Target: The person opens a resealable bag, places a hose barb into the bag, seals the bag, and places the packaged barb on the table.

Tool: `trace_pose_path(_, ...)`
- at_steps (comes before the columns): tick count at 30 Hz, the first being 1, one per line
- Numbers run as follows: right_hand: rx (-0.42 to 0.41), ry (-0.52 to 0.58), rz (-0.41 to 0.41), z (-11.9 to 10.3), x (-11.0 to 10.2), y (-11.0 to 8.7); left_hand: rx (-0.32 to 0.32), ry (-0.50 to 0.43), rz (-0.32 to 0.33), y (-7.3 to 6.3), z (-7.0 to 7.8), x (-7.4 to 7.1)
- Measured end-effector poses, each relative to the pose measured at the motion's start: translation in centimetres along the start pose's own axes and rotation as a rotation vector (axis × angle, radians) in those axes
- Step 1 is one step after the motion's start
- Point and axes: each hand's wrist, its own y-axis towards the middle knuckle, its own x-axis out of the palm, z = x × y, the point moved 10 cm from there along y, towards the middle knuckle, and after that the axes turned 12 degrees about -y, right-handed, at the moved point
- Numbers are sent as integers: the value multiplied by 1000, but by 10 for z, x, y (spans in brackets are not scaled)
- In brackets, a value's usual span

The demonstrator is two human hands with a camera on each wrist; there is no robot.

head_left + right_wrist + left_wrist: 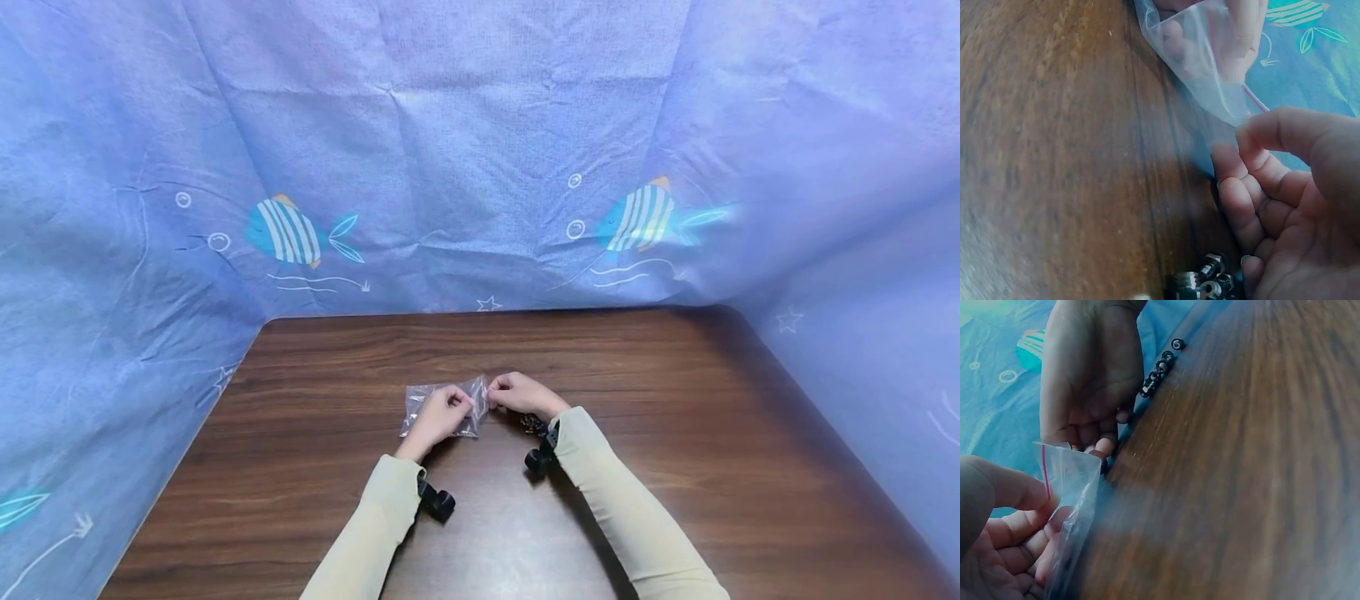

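Note:
A clear zip bag [416, 402] with a red seal line lies above the wooden table, between the two hands. My left hand [444, 414] pinches the bag near its mouth, thumb against fingers, as the left wrist view shows. At the opposite corner of the bag [1194, 69], my right hand [1291, 181] pinches the plastic between thumb and forefinger. Its other fingers are curled in loosely. A small pile of black and silver metal fittings [1200, 284] sits on the table right beside the right hand, partly hidden by the wrist in the head view.
The brown wooden table [315, 483] stretches to all sides of the hands. Behind it and at both sides hangs a blue cloth [480, 150] printed with fish. Black wrist cameras [437, 502] hang under both cuffs, close over the tabletop.

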Motion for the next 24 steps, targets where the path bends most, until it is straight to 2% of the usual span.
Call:
trace_pose_path(5, -17, -1, 0, -2, -1, 1, -3, 1, -8, 1, 3, -4)
trace_pose_path(11, -13, -11, -20, -2, -1, 0, -34, 1, -59, 2, -1, -7)
trace_pose_path(16, -10, -39, -18, -2, -3, 1, -9, 9, -108, 3, 1, -11)
trace_pose_path(24, -9, -71, -28, -2, -4, -1, 27, 109, -102, 4, 3, -28)
